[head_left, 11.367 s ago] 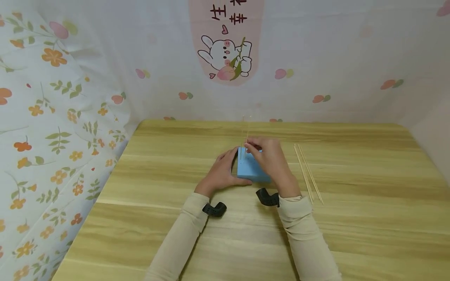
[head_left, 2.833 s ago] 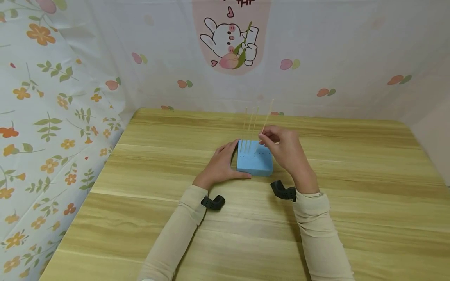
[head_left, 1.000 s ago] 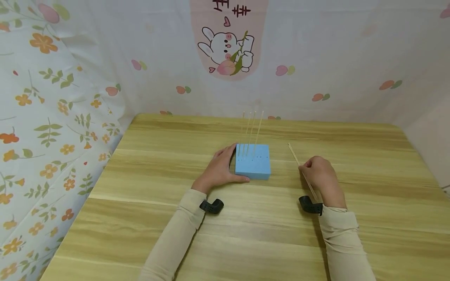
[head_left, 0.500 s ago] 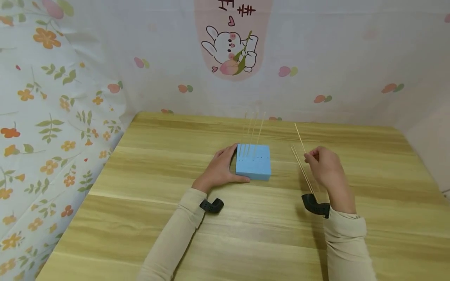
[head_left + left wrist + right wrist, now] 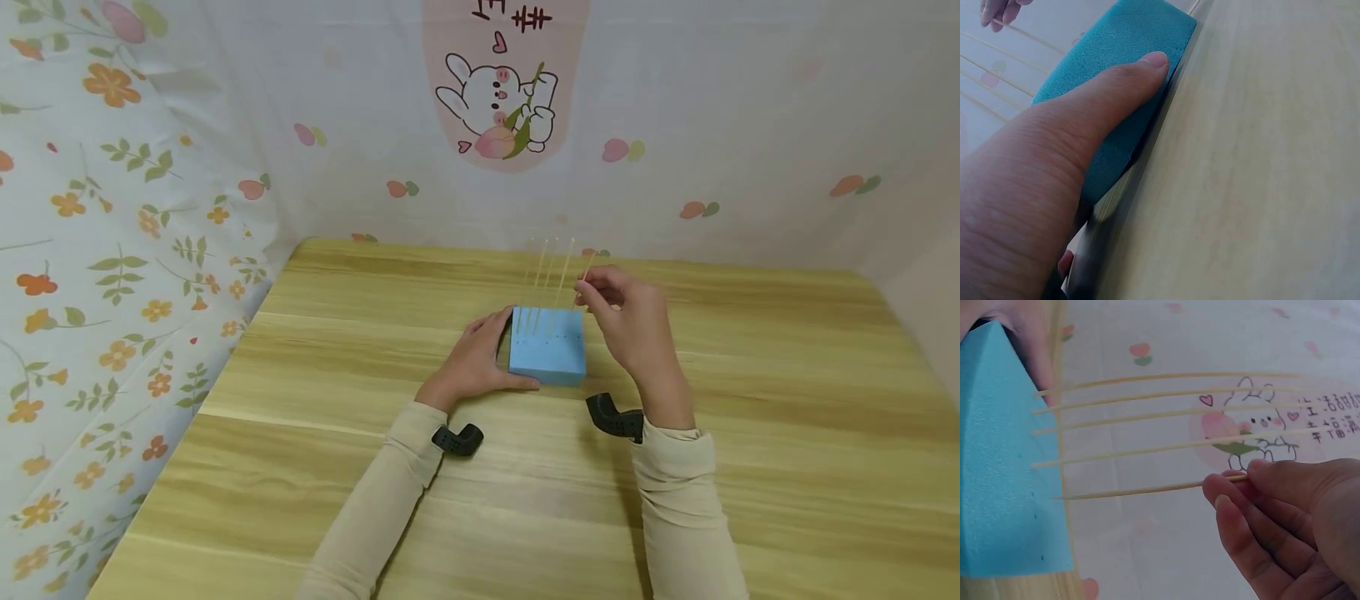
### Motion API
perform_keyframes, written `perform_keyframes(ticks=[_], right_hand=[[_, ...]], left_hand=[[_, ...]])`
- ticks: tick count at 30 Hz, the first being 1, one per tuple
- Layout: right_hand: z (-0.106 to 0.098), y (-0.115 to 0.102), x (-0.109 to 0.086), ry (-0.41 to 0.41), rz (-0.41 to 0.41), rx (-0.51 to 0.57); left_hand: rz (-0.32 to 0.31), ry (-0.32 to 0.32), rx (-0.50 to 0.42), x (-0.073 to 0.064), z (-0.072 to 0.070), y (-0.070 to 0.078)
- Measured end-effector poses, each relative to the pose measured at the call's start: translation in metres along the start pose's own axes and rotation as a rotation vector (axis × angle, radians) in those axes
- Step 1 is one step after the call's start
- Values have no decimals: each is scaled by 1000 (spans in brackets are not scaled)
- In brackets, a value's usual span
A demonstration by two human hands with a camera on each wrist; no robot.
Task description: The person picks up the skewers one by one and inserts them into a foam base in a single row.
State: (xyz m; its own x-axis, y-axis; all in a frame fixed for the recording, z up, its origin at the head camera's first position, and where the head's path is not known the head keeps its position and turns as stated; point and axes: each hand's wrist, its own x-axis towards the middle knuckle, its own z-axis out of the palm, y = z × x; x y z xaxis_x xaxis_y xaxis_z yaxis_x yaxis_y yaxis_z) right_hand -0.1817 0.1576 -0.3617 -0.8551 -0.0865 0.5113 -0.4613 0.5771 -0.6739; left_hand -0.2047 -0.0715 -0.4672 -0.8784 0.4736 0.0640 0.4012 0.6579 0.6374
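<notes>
The blue foam block (image 5: 547, 358) lies on the table, with small dark holes in its top. My left hand (image 5: 472, 362) grips it from the left, thumb (image 5: 1116, 87) along its front face and fingers round the far left side. Several thin bamboo skewers (image 5: 1116, 455) stand in a row in the block. Between thumb and fingertips, my right hand (image 5: 630, 321) pinches another bamboo skewer (image 5: 1147, 490). Its pointed end is right at the block's top, beside the last standing skewer, as the right wrist view shows.
The wood-grain table (image 5: 360, 358) reaches back to a printed cloth (image 5: 337, 167), with a floral cloth (image 5: 120, 333) on the left. Black wrist mounts (image 5: 459, 440) jut inward from both cuffs. The loose skewers seen earlier on the right are hidden behind the right hand and forearm.
The block held two skewers at first; more were added. My right hand then lifted one of the loose skewers on the right and carried it left to the block. The left hand has stayed.
</notes>
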Motion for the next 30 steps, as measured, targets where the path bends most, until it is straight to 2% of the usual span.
perform_keyframes(ticks=[6,12,21,26,30], right_hand=[[7,-1,-1,-45,-43,-14],[10,0,-1,-72,-28,-12],[10,-1,-3,-86,-14,-95],[10,2,-4,-109,-24,-113],[11,5,-5,-130,1,-119]], left_hand=[[3,4,7,1,-1,1],[2,-4,7,1,-2,1],[1,-4,0,1,-1,1],[2,-5,-3,0,-1,0],[-3,-8,5,0,0,0]])
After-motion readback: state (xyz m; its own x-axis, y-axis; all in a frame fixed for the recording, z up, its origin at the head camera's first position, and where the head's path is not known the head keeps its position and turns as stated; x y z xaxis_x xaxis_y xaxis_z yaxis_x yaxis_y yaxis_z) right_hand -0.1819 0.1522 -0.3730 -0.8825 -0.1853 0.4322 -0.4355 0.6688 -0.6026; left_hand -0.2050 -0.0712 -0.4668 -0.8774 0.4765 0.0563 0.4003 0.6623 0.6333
